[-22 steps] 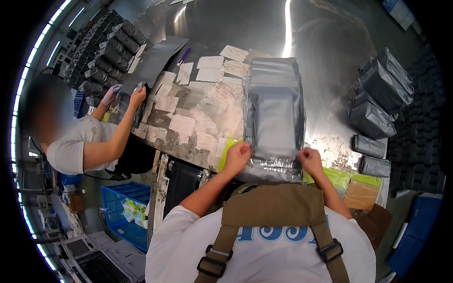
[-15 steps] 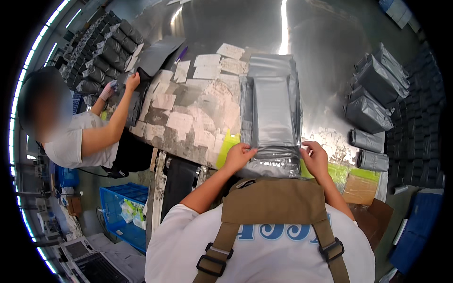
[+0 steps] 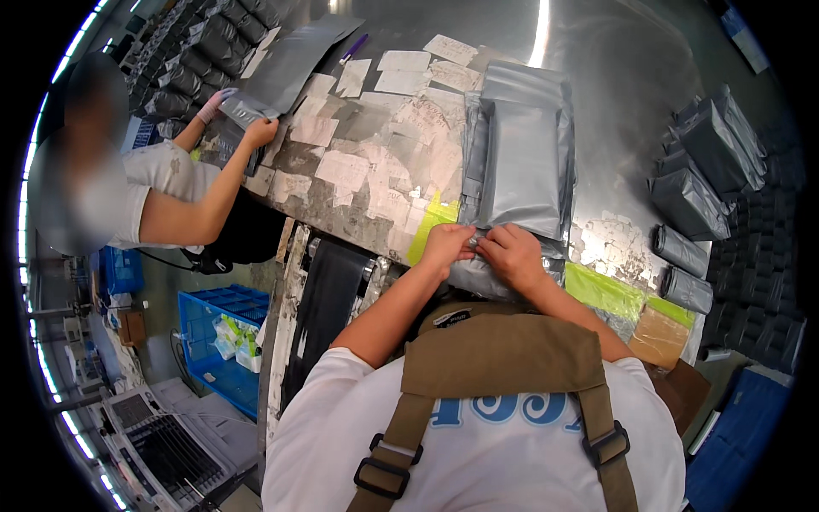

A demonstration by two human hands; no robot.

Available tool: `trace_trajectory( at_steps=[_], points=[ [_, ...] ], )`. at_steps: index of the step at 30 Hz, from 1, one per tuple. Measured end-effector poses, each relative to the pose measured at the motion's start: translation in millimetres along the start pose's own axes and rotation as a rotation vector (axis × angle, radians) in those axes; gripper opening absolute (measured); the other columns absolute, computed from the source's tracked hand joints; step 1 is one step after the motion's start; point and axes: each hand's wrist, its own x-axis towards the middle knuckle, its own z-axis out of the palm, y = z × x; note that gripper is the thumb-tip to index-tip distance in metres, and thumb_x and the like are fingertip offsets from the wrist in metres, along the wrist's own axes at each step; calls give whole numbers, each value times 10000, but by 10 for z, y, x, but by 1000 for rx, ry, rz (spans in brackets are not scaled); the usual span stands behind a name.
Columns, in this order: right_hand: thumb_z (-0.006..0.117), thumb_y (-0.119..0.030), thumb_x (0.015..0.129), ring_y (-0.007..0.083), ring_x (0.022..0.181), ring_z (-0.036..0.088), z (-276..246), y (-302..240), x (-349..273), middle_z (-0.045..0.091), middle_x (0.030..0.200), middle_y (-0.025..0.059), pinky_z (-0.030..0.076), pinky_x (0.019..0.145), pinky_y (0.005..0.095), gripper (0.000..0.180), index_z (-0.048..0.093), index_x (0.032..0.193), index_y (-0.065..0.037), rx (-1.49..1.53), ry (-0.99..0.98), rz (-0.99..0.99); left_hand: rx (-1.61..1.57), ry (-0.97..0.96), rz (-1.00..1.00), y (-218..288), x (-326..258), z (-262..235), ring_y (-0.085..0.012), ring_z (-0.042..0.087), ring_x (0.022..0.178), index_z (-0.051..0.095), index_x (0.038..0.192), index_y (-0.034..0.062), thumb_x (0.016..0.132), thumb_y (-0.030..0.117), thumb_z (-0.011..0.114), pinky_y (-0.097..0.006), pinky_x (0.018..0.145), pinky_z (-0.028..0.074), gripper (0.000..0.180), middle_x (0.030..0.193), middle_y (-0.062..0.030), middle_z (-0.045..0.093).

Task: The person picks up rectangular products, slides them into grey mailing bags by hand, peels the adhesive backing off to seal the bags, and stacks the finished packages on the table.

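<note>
Both hands pinched the near edge of a grey mailer bag on the tabletop.

The left hand (image 3: 445, 247) and right hand (image 3: 510, 253) met fingertip to fingertip at the near end of the grey mailer bag (image 3: 520, 166), fingers closed on its folded edge; the fold itself was hidden under the knuckles, so I could not tell how far it was turned over. The bag lay flat on a stack of similar bags, just beside a yellow-green tape strip (image 3: 429, 224) on the steel tabletop (image 3: 631, 77), which was patched with torn paper labels. The bag's near corner was cut off by the person's chest strap. To the right, filled grey parcels (image 3: 704, 183) sat well apart. At far left a co-worker's hand (image 3: 260, 132) held another grey bag (image 3: 294, 55); its contents were unreadable.
</note>
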Motion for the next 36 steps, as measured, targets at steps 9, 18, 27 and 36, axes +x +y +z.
trace_trajectory(
  at_steps=[9, 18, 27, 36],
  points=[
    [675, -22, 804, 284, 730, 547, -1347, 233, -1712, 573, 802, 121, 438, 618, 384, 91, 590, 813, -54, 66, 75, 576, 269, 39, 104, -60, -4, -304, -133, 604, 588, 635, 838, 25, 930, 210, 645, -274, 519, 530, 206, 699, -18, 606],
    [633, -50, 766, 344, 989, 603, -1940, 352, -1896, 617, 1060, 162, 497, 834, 439, 385, 680, 1145, -96, -310, -326, 749, 1510, -194, 1664, 294, -61, -445, -296, 548, 1186, 659, 1174, 135, 789, 82, 593, -427, 939, 462, 394, 1300, -88, 580],
    [673, -103, 748, 252, 1145, 558, -998, 772, -631, 614, 1234, 42, 468, 948, 389, 186, 715, 928, -105, 45, -272, -91, 1260, -452, 1548, 496, 200, -386, -285, 588, 1170, 667, 1078, 48, 796, 63, 648, -374, 966, 474, 283, 1198, -114, 641],
    [550, -246, 1000, 23, 626, 485, -488, 948, -415, 600, 752, -61, 383, 568, 202, 268, 658, 860, -45, 1094, 421, 1102, 208, -110, 601, 366, 422, -57, -44, 407, 602, 601, 751, 11, 973, 231, 595, -254, 536, 340, 313, 657, 61, 501]
  ],
)
